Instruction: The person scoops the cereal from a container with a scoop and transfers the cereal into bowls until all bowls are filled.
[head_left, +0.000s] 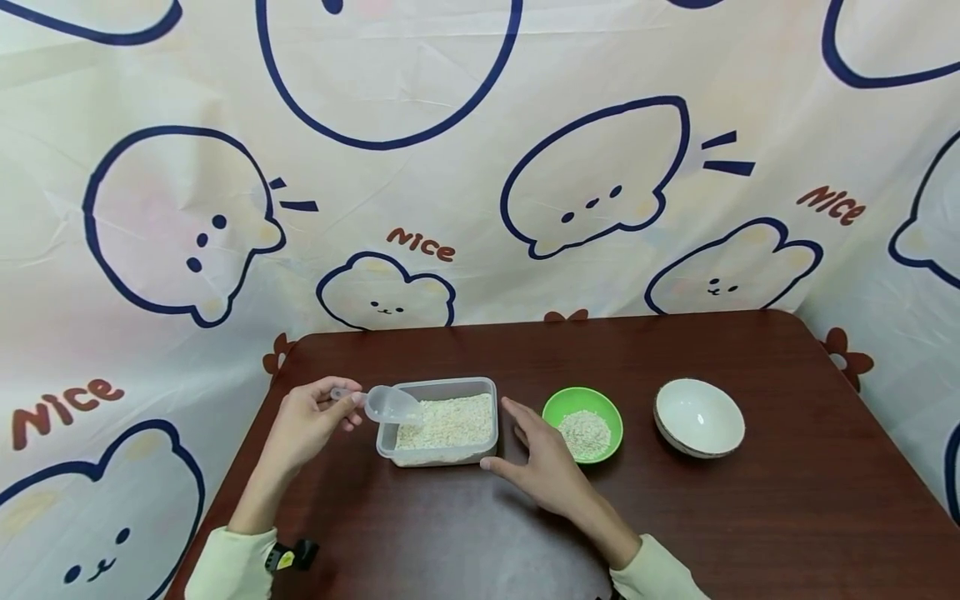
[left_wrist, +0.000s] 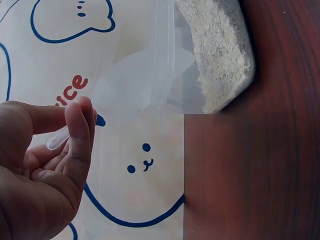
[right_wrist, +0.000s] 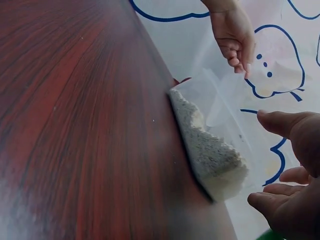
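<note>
A clear plastic scoop [head_left: 392, 406] is pinched by its handle between the thumb and fingers of my left hand [head_left: 307, 421]. Its bowl hangs over the left part of a translucent rectangular container [head_left: 487, 433] holding white rice [head_left: 453, 421]. In the left wrist view the scoop [left_wrist: 135, 82] looks pale and see-through, and whether rice lies in it I cannot tell. My right hand [head_left: 546, 462] is beside the container's right end, thumb and fingers spread, holding nothing. The right wrist view has the right hand [right_wrist: 295, 170] near the container [right_wrist: 227, 187]; whether the thumb touches it is unclear.
Just right of my right hand stands a green bowl [head_left: 611, 408] with some rice in it. Farther right is a white bowl [head_left: 699, 412] with a patterned outside. All stand on a dark brown table [head_left: 787, 500], with a printed cloth [head_left: 480, 192] behind it.
</note>
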